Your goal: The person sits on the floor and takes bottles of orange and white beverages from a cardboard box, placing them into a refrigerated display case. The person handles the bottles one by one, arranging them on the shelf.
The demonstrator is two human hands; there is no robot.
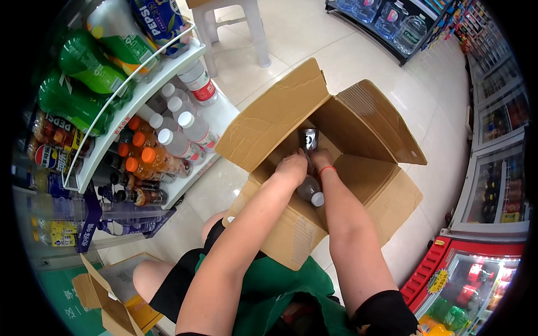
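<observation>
Both my hands reach down into an open cardboard box [355, 126] whose flaps are spread outward. My left hand [293, 167] is curled on the left side, and my right hand [321, 159], with a red cord at the wrist, is close beside it. Just beyond the fingers is a dark-labelled container [309, 138], which may be a can or a bottle. A clear plastic bottle [309, 188] with a white cap lies tilted below the hands, partly covered. My fingertips are hidden, so any grip on the things between them cannot be made out.
To the left, a curved white shelf unit [210, 161] holds several drink bottles. A plastic stool [252, 29] and a rack of large water bottles [388, 31] stand beyond the box. Another open carton [107, 306] is at lower left; a red drinks cooler [433, 269] at lower right.
</observation>
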